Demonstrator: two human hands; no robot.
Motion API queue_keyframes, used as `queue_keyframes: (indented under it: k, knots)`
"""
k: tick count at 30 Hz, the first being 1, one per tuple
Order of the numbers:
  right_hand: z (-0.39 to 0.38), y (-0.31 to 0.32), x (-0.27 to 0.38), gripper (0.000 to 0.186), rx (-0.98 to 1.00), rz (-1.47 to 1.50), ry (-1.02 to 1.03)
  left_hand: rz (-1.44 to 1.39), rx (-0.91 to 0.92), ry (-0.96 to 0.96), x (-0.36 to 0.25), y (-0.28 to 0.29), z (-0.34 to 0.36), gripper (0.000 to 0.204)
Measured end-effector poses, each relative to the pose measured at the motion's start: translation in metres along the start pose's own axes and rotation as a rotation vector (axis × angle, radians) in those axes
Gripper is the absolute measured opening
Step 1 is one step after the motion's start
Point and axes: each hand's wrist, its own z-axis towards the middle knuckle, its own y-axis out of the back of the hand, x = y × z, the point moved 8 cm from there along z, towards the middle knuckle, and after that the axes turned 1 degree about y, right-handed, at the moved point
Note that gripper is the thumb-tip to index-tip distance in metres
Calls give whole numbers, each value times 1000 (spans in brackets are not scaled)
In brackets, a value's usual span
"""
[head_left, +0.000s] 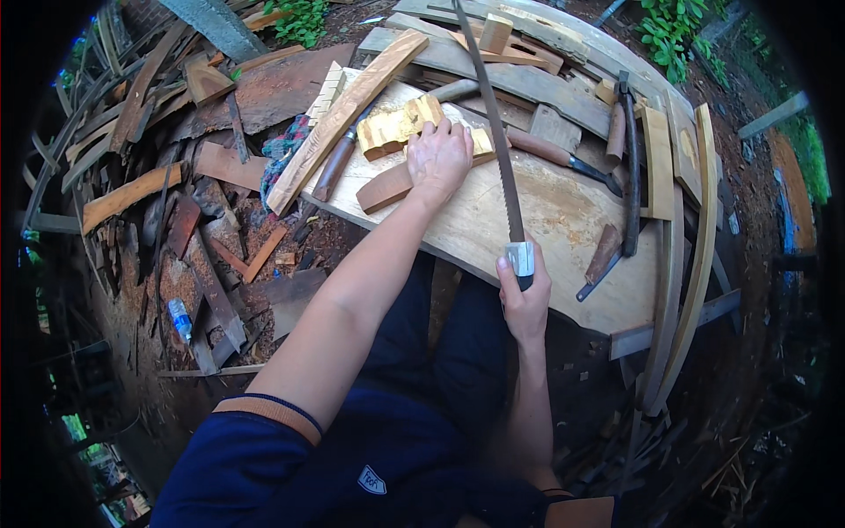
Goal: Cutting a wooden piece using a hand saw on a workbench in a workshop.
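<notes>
My left hand (440, 158) grips the wood pieces at the middle of the board (559, 255), fingers curled over a pale yellow block (391, 130) and a reddish-brown block (383, 190). My right hand (524, 295) holds a hand saw (502, 158) by its handle, the long toothed blade pointing up and away, right of my left hand. A wooden-handled tool (546, 147) lies right of the blade; another handle (334, 167) lies left of the blocks, beside a long light plank (345, 119).
Scrap wood (132, 106) lies piled at the left, with a plastic bottle (180, 319) lower down. Dark hand tools (630, 176) and long strips (700, 255) lie along the board's right side. More planks (554, 88) lie at the back; a concrete post (211, 31) leans behind.
</notes>
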Motion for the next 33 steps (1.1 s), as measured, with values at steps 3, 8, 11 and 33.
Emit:
queue_keyframes:
  k: [3, 8, 11, 33]
  knots:
    - [0, 0, 20, 48, -3, -95, 42, 35, 8, 3, 6, 2, 1, 30]
    - [-16, 9, -19, 48, 26, -138, -47, -3, 28, 6, 2, 1, -1, 30]
    - [-25, 9, -21, 48, 38, -173, -63, 24, 23, -9, 0, 5, 1, 30]
    - [-43, 19, -2, 47, 80, -249, -80, 65, 54, -49, -1, 1, 4, 30]
